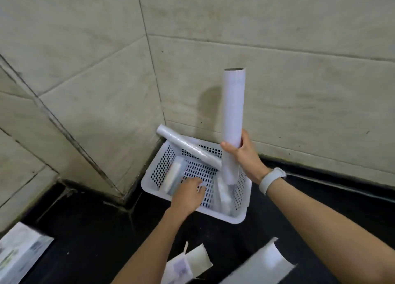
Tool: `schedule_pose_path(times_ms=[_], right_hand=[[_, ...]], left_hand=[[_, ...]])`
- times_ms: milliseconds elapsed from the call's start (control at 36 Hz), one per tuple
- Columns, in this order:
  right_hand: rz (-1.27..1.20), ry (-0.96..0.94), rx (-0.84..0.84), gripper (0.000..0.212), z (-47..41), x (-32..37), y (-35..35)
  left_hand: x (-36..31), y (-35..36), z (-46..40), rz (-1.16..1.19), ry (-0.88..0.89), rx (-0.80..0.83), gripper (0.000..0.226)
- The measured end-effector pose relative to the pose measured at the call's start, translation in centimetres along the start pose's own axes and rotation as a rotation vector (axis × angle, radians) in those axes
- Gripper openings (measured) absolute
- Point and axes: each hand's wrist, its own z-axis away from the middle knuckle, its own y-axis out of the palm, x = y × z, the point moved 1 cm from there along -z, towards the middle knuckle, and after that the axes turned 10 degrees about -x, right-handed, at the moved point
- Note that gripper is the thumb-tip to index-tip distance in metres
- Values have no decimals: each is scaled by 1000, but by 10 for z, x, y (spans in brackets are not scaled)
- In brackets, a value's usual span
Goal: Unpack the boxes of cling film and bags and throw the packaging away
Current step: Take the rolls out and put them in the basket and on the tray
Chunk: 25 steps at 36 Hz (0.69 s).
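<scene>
My right hand (pixel 243 153) grips a long white roll of cling film (pixel 233 112) and holds it nearly upright over a white perforated basket (pixel 162 166) in the corner. My left hand (pixel 188 195) reaches into the basket with its fingers spread near a short roll (pixel 174 176) on the left side; whether they grip it is hidden. Another long roll (pixel 188 148) leans across the basket with one end on the back rim. More rolls (pixel 224 196) lie along the right side. Opened white boxes (pixel 188 264) (pixel 265 264) lie at the bottom edge.
The basket stands on a black countertop (pixel 89 230) where two beige tiled walls (pixel 277 37) meet. A printed box (pixel 19 256) lies at the bottom left. I wear a white band on my right wrist (pixel 271 180).
</scene>
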Motion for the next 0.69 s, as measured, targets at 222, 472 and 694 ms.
schedule_pose_path(times_ms=[222,472,694], right_hand=[[251,-101,160,58,-30,-33,23],[731,-248,370,65,-41,-68,74],[954,-340,193,62,-31,-88,87]], left_hand=[[31,14,-11,-282,2,-170,33],[75,-8,-16,-225,-178,-360,36],[85,-2,-17,-317,-104,-364,39]])
